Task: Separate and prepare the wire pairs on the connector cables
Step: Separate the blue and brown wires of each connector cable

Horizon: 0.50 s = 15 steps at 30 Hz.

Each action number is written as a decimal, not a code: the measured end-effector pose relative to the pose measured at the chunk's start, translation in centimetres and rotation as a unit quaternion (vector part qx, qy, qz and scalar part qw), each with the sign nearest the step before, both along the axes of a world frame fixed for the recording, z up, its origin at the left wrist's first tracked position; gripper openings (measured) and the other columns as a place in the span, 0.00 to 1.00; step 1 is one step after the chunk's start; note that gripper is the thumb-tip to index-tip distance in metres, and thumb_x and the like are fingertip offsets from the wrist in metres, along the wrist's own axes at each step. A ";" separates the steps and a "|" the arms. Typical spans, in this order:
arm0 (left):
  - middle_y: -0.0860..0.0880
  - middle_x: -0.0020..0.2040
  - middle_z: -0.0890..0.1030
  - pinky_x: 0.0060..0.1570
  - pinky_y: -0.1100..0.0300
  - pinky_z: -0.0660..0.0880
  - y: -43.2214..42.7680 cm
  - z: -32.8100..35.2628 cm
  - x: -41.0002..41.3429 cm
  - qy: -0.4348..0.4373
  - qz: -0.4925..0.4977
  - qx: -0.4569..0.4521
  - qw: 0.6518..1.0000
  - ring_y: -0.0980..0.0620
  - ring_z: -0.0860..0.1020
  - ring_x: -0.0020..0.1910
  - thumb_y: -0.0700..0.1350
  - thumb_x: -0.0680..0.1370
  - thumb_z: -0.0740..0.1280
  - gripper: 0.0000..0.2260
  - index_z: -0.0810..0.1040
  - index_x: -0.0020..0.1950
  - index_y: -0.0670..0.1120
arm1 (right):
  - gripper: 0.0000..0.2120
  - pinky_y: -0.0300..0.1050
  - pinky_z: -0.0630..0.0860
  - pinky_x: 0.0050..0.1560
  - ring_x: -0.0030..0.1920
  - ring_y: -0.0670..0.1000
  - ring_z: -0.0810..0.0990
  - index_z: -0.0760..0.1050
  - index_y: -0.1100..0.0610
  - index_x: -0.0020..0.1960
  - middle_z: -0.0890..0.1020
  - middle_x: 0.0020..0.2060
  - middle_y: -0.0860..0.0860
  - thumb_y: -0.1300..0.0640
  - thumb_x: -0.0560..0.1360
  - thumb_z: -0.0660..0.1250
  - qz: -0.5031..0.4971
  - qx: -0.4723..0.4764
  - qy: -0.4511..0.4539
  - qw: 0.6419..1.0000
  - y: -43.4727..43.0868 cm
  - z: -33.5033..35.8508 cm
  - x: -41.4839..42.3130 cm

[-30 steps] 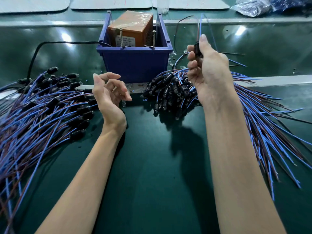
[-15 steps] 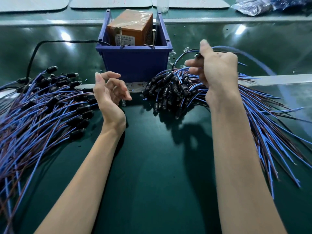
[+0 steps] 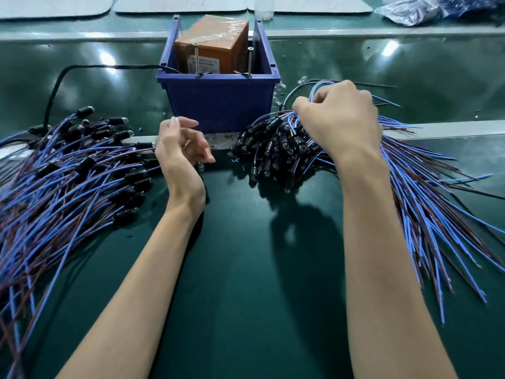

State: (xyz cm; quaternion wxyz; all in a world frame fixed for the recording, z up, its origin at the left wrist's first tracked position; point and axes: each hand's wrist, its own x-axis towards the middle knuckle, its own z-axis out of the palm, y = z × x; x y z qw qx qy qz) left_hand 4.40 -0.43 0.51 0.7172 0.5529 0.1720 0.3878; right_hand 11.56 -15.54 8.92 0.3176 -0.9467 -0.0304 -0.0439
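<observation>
– Cables lie in two heaps on the desk (image 3: 246,283); the right heap (image 3: 276,151) sits just in front of the blue bin (image 3: 218,105), black plugs bunched toward the middle, wires fanning off to the right; the left heap (image 3: 82,170) spreads the other way.

– And the hands?

– The right hand (image 3: 338,119) is down on top of the right heap, fingers curled round one looped cable (image 3: 310,87) whose blue wires arch up beside the knuckles; where exactly it is pinched is hidden behind the hand. The left hand (image 3: 180,149) hovers between the heaps, palm up, fingers loosely curled, holding nothing.

– So what could go wrong?

– Snagging, mostly, I'd say; the looped cable is touching its neighbours, and a quick pull could drag several plugs along, or tip a tangle across the bare middle of the desk; then sorted and unsorted cables mix, and I can't tell from here which heap is which.

– Anything about the wires themselves?

– The loop looks tight; bending it harder might kink the thin wires or strain them where they enter the plug; splitting the pair with only one hand would be awkward too, so the idle left hand probably has to come in first.

– The surroundings?

– The bin stands close behind the right hand, with a brown box (image 3: 216,42) inside and a black cord (image 3: 54,88) trailing off to the left; a wide lift could catch the bin's rim; small loose bits (image 3: 236,160) lie near the plugs and could be swept off.
</observation>
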 end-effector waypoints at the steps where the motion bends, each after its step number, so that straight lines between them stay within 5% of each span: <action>1: 0.53 0.28 0.72 0.29 0.61 0.66 0.0 0.0 0.0 0.004 0.004 0.006 1.000 0.52 0.69 0.26 0.49 0.79 0.52 0.12 0.71 0.43 0.45 | 0.10 0.45 0.64 0.45 0.49 0.59 0.73 0.77 0.55 0.45 0.76 0.45 0.56 0.48 0.72 0.64 0.004 -0.007 -0.005 1.000 -0.1 0.1 -0.1; 4: 0.53 0.28 0.72 0.28 0.62 0.67 -0.1 0.1 0.0 0.014 0.021 0.036 0.999 0.53 0.69 0.25 0.44 0.78 0.54 0.08 0.70 0.43 0.45 | 0.12 0.46 0.66 0.47 0.56 0.59 0.76 0.79 0.51 0.53 0.79 0.52 0.56 0.50 0.71 0.66 0.007 -0.008 -0.035 0.999 -0.4 0.5 -0.3; 8: 0.53 0.32 0.72 0.33 0.57 0.70 -0.5 -0.1 0.1 0.079 0.082 0.151 0.982 0.53 0.71 0.29 0.42 0.76 0.58 0.04 0.70 0.42 0.49 | 0.06 0.45 0.69 0.49 0.54 0.56 0.76 0.78 0.48 0.45 0.77 0.44 0.52 0.49 0.69 0.70 0.062 -0.009 -0.021 0.998 -0.5 0.7 -0.3; 12: 0.50 0.46 0.74 0.52 0.56 0.67 -0.8 -0.7 0.0 0.210 0.216 0.381 0.874 0.49 0.71 0.48 0.42 0.72 0.61 0.07 0.73 0.49 0.45 | 0.11 0.46 0.72 0.54 0.55 0.54 0.76 0.78 0.48 0.41 0.75 0.44 0.50 0.42 0.69 0.72 0.119 -0.022 0.031 0.992 -0.5 0.4 -0.5; 15: 0.43 0.60 0.69 0.61 0.49 0.60 -0.4 -1.1 0.2 0.388 0.201 0.440 0.784 0.42 0.66 0.63 0.42 0.71 0.62 0.16 0.72 0.59 0.45 | 0.13 0.47 0.74 0.56 0.55 0.56 0.78 0.78 0.49 0.40 0.79 0.45 0.52 0.39 0.71 0.70 0.114 0.000 0.013 0.993 -0.4 0.5 -0.5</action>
